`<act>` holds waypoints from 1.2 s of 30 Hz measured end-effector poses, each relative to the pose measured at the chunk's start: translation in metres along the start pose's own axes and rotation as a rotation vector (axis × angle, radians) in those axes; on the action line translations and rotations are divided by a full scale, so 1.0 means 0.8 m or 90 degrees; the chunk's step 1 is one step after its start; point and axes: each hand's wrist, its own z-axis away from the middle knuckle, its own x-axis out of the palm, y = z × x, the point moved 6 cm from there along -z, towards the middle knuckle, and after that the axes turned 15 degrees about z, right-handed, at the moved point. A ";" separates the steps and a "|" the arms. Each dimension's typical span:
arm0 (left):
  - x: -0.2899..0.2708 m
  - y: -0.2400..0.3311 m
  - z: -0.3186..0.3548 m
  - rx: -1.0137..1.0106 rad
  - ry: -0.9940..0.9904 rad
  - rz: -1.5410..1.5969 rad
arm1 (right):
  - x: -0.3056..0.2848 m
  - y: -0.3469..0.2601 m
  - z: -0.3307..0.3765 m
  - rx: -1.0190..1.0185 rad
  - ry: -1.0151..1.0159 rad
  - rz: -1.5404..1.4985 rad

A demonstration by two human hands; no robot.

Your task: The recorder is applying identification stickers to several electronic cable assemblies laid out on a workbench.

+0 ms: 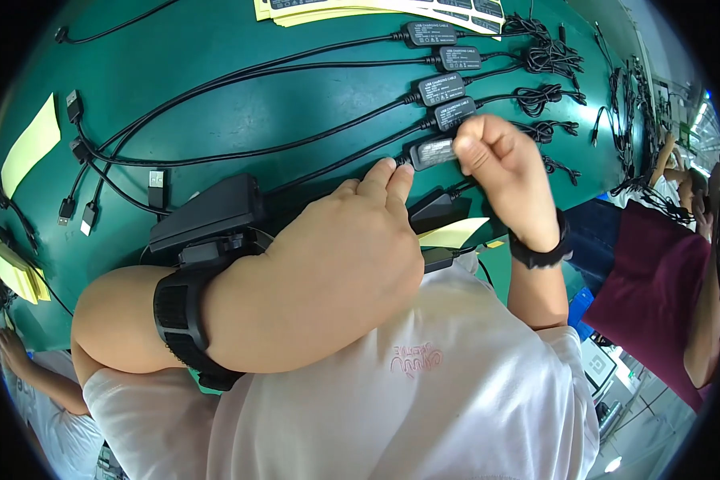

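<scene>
Green surface (240, 104) with rows of black cables.
Right hand (508, 172) fingers pinch a cable module (430, 152); left hand (336, 272) fingertips touch its end, nearly closed.

Our worker's clothing and wrist gear.
We note a white T-shirt (456, 384), a black strapped device (204, 240) on the left wrist, a black band (544, 254) on the right.

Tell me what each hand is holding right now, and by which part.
The right hand pinches a small black cable box at its right end. The left hand rests fingertips by its left end; no clear grip.
</scene>
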 end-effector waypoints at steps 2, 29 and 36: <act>-0.001 -0.001 0.000 -0.003 0.002 0.008 | 0.003 -0.003 0.000 -0.020 -0.009 0.012; 0.001 -0.001 0.000 0.010 0.021 0.009 | 0.005 0.000 -0.002 0.002 -0.015 -0.017; 0.001 -0.001 -0.001 0.013 0.023 0.001 | 0.005 0.000 -0.002 0.006 -0.010 -0.003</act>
